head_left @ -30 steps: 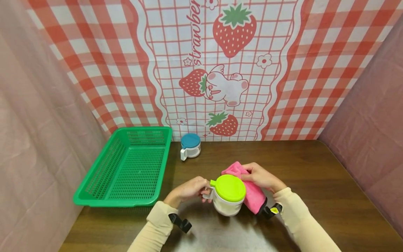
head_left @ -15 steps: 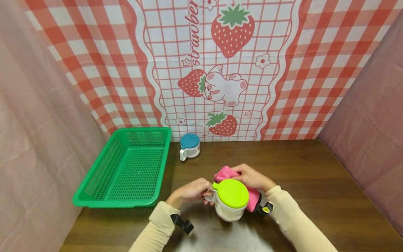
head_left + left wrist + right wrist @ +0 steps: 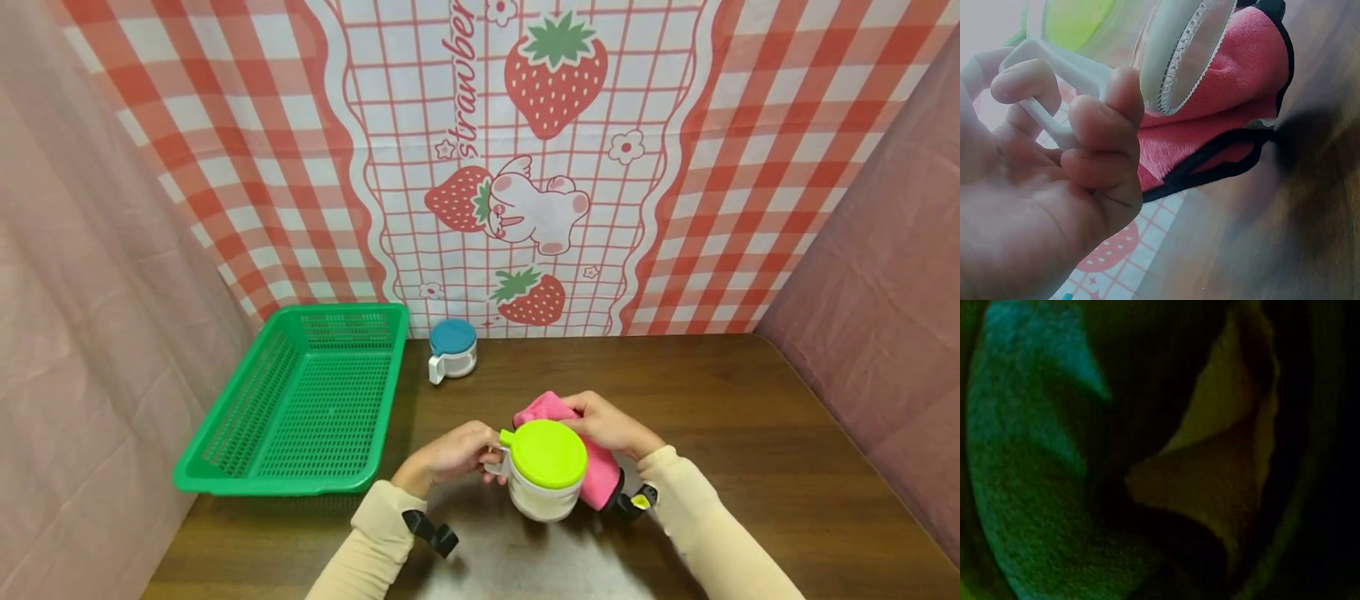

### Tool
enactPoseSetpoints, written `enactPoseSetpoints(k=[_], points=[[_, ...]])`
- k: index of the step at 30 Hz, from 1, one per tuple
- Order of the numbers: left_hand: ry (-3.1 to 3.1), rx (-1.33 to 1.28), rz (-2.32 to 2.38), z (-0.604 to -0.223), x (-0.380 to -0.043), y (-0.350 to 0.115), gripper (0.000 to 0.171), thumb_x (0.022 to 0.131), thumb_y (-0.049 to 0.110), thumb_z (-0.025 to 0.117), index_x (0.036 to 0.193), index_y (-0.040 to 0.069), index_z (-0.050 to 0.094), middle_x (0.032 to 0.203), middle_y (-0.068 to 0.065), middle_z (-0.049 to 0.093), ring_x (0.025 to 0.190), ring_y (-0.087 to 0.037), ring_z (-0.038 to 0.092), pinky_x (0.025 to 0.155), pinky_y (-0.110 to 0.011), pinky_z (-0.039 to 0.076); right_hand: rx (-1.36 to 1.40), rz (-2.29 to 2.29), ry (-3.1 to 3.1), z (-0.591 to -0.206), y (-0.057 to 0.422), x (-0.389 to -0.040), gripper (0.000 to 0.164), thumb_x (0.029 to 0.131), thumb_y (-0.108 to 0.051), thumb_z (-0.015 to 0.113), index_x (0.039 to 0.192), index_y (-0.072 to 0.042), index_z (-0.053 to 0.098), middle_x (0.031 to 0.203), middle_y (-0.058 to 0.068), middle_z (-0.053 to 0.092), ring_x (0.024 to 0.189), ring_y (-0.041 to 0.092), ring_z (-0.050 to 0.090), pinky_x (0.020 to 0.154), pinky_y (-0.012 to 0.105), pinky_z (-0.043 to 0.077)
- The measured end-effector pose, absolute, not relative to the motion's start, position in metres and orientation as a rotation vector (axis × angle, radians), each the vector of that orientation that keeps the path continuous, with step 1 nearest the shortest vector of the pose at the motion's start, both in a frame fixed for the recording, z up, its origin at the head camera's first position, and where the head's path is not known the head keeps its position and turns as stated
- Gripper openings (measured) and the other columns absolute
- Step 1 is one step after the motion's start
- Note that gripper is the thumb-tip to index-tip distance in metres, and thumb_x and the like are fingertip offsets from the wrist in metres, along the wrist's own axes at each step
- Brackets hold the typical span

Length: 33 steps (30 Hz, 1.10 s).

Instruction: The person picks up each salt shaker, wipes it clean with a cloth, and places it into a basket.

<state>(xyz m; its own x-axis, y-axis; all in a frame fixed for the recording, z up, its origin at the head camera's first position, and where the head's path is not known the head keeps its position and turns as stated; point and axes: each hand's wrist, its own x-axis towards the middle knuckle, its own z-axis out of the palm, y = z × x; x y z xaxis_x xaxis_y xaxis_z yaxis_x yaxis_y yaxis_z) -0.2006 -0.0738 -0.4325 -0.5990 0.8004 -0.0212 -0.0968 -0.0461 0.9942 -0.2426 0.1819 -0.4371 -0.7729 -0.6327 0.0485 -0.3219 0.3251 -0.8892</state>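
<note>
A clear seasoning jar (image 3: 546, 471) with a lime-green lid and a white handle is held over the front middle of the table. My left hand (image 3: 452, 457) grips its handle (image 3: 1054, 69), fingers curled through and around it in the left wrist view. On the jar's far right side, my right hand (image 3: 611, 425) holds a pink cloth (image 3: 597, 475) with black edging against the jar. From the left wrist, the cloth (image 3: 1222, 94) hangs in folds behind the jar's base. The right wrist view is very dark, with only cloth folds showing.
A green perforated basket (image 3: 382, 400) sits on the left of the wooden table (image 3: 720, 400). Beside it at the back stands a second jar (image 3: 453, 348) with a blue lid and white handle. A checked strawberry curtain (image 3: 525, 200) hangs along the rear edge.
The jar dipped slightly toward the front, then came back up. My right hand and the cloth shifted left along the jar, then slightly back right. The basket and blue-lidded jar stayed put.
</note>
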Motion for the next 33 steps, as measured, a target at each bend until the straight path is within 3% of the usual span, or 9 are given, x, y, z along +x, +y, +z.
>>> enactPoseSetpoints(k=[10, 18, 23, 33], points=[[1.587, 0.762, 1.755, -0.432, -0.202, -0.076, 0.027, 0.087, 0.011, 0.028, 0.060, 0.007, 0.032, 0.055, 0.000, 0.031, 0.063, -0.010, 0.057, 0.054, -0.020, 0.041, -0.777, -1.614, 2.143, -0.436, 0.196, -0.240, 0.027, 0.082, -0.016, 0.062, 0.105, -0.001, 0.064, 0.094, -0.006, 0.067, 0.082, 0.008, 0.060, 0.069, 0.025, 0.051], [1.601, 0.736, 1.764, -0.433, -0.203, -0.078, 0.027, 0.086, 0.013, 0.031, 0.060, 0.005, 0.030, 0.055, 0.001, 0.030, 0.063, -0.009, 0.057, 0.054, -0.021, 0.041, -0.821, -1.661, 2.107, -0.436, 0.211, -0.238, 0.012, 0.084, -0.011, 0.059, 0.093, -0.012, 0.067, 0.081, -0.007, 0.064, 0.070, 0.005, 0.056, 0.059, 0.023, 0.048], [1.605, 0.722, 1.802, -0.435, -0.204, -0.081, 0.024, 0.085, 0.011, 0.030, 0.061, 0.007, 0.031, 0.055, 0.003, 0.031, 0.063, -0.010, 0.058, 0.054, -0.021, 0.042, -0.879, -1.716, 2.022, -0.435, 0.220, -0.236, 0.018, 0.084, -0.005, 0.056, 0.093, -0.016, 0.067, 0.082, -0.008, 0.064, 0.071, 0.003, 0.058, 0.059, 0.021, 0.048], [1.659, 0.645, 1.831, -0.434, -0.208, -0.084, 0.026, 0.086, 0.013, 0.029, 0.060, 0.009, 0.031, 0.056, 0.001, 0.032, 0.063, -0.011, 0.058, 0.053, -0.021, 0.041, -0.934, -1.692, 2.068, -0.433, 0.228, -0.233, 0.019, 0.084, -0.003, 0.056, 0.096, -0.013, 0.066, 0.087, -0.008, 0.066, 0.074, 0.003, 0.058, 0.058, 0.022, 0.049]])
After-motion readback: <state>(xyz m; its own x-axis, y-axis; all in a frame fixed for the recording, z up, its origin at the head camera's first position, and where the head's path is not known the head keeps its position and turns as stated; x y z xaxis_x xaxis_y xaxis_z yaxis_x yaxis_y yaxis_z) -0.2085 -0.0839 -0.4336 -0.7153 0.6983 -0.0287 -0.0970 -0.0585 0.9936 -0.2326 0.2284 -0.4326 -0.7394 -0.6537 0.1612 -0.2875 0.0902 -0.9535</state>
